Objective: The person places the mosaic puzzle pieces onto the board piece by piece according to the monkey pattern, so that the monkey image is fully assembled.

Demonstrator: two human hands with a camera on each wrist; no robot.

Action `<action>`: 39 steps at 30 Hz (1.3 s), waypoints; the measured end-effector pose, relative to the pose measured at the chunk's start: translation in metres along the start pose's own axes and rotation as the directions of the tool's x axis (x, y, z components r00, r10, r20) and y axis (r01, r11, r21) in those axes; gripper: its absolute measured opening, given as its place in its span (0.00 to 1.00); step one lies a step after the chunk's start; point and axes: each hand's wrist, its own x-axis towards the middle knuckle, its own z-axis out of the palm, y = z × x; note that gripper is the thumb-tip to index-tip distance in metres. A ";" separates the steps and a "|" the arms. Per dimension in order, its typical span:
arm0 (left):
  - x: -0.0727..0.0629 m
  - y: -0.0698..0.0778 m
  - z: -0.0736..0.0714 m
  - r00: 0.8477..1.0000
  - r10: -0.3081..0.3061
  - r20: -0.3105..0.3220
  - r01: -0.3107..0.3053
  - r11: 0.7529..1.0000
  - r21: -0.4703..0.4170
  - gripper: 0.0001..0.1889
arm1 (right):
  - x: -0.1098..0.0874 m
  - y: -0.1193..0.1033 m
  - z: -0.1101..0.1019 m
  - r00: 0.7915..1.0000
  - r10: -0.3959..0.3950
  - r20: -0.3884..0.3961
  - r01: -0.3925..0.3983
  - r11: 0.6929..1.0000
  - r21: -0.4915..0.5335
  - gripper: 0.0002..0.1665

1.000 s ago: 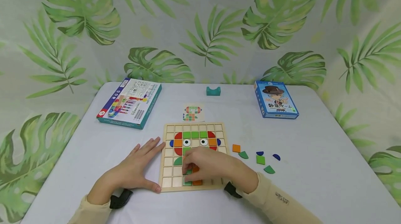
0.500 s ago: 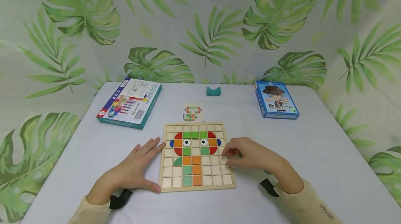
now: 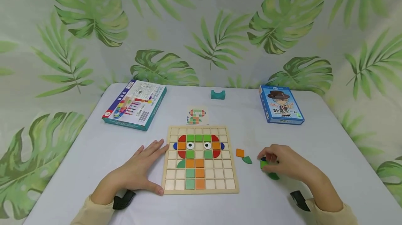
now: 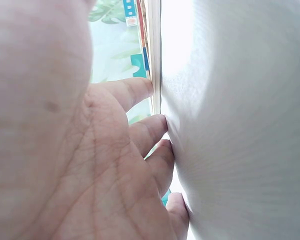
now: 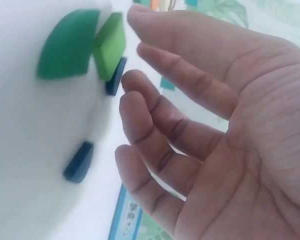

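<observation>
My left hand (image 3: 138, 169) lies with fingers spread, touching the left edge of a wooden grid board (image 3: 231, 184). Flat coloured tiles on the board form a figure with two round eyes. Over the loose tiles on the right, my right hand (image 3: 287, 162) hovers with loosely bent fingers. In the right wrist view, a light green square tile (image 5: 109, 47) is just off its thumb and fingertips, with nothing held. Around it lie a dark green quarter-circle tile (image 5: 70, 45) and two dark blue half-circle tiles, one (image 5: 80, 162) farther off.
An orange square tile (image 3: 240, 152) and another green quarter-circle tile (image 3: 247, 160) lie right of the board. Behind it are a pattern card (image 3: 197, 116) and a teal notched block (image 3: 218, 94). A white-and-teal box (image 3: 135, 104) and blue game box (image 3: 281, 104) stand at the sides.
My right hand has moved right, from above the board's lower middle to the loose tiles, uncovering the tiles it hid. The left hand stays at the board's edge. The head view has shifted slightly.
</observation>
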 end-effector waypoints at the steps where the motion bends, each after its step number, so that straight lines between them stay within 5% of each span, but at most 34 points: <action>1: 0.000 0.001 0.000 1.000 -0.002 0.003 0.002 1.000 -0.001 0.72 | -0.002 0.002 0.001 1.000 -0.002 -0.001 0.002 1.000 0.000 0.18; 28: 0.001 0.002 0.000 1.000 -0.005 0.007 0.005 1.000 0.003 0.73 | -0.003 0.006 0.011 0.997 0.063 -0.044 -0.064 0.998 -0.015 0.15; 39: 0.000 0.001 0.000 1.000 -0.003 0.008 0.003 1.000 -0.007 0.73 | 0.011 -0.020 0.011 0.998 -0.038 -0.051 0.038 0.999 -0.001 0.14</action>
